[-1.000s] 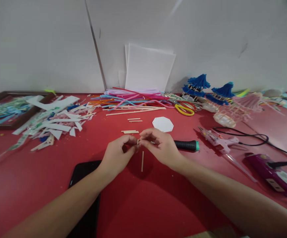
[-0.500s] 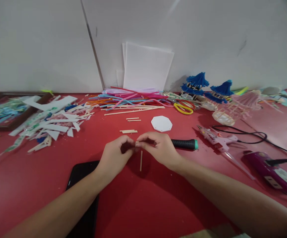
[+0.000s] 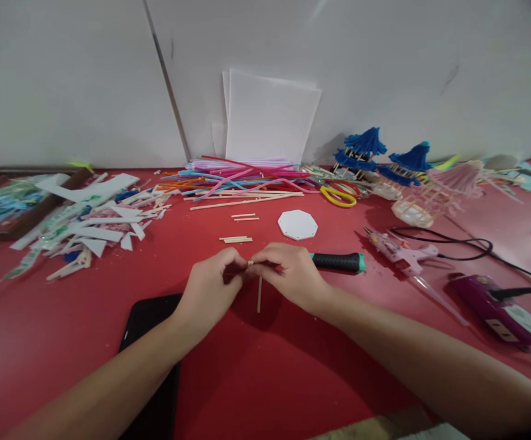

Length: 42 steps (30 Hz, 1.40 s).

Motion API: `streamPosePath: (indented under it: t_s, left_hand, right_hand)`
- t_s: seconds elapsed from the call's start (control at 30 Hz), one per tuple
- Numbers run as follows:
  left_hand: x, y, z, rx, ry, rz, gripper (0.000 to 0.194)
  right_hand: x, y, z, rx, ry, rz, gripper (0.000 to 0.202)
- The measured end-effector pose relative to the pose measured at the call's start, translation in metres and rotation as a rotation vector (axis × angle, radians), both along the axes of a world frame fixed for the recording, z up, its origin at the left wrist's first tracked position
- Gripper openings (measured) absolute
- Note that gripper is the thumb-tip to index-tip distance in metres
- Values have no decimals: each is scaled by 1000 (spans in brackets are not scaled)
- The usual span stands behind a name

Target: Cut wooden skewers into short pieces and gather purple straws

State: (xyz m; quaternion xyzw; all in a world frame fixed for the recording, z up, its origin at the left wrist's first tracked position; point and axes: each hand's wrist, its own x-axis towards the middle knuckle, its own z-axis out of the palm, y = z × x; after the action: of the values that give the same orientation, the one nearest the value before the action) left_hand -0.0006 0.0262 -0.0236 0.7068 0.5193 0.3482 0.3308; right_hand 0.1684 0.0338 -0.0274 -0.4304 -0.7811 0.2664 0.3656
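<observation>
Hands (image 3: 288,273) near stick (image 3: 260,296), between black device (image 3: 152,310) and tool handle (image 3: 338,262)

This looks like a craft workshop, or a craft corner in some other room. A red counter (image 3: 265,379) against a pale wall (image 3: 86,79) carries a glue gun (image 3: 406,256), scissors (image 3: 344,204), thin sticks (image 3: 238,240), a bundle of coloured strips (image 3: 247,177) and a heap of scraps (image 3: 98,229), with white sheets (image 3: 272,116) leaning at the back. Small models (image 3: 366,143) with blue or pink roofs stand along the far right.
</observation>
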Motion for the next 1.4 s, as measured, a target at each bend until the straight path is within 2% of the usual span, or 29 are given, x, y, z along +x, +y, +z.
streamPosePath:
  t_s: [0.27, 0.37, 0.43, 0.53, 0.63, 0.73, 0.77, 0.83, 1.03, 1.23, 1.4]
  left_hand:
    - [0, 0, -3, -12, 12, 39, 12]
    - [2, 0, -4, -61, -57, 31, 12]
    - [3, 1, -3, -151, -176, 12, 14]
    - [4, 4, 1, -385, -475, -24, 22]
    - [3, 7, 6, -600, -806, 11, 27]
    - [1, 8, 9, -723, -967, 65, 30]
    - [0, 9, 10, -749, -986, 72, 30]
    - [0, 8, 11, -783, -1000, 65, 30]
    - [1, 6, 12, -797, -978, -13, 30]
    - [0, 7, 10, -778, -909, -64, 33]
    - [0, 7, 5, -745, -846, -104, 37]
  right_hand:
    - [-1, 0, 2, -9, -36, -9, 8]
    - [-1, 1, 2, -21, -47, -21, 9]
    - [-1, 2, 1, -56, -10, -27, 11]
    - [0, 4, 1, -180, 163, -4, 20]
    - [3, 5, 0, -291, 385, 119, 28]
    - [6, 5, -1, -327, 439, 298, 70]
    - [7, 5, -1, -323, 423, 330, 82]
    - [7, 5, -1, -300, 386, 344, 89]
    - [8, 5, 5, -255, 291, 365, 69]
    - [9, 4, 10, -273, 285, 379, 65]
    - [9, 4, 7, -285, 303, 399, 60]
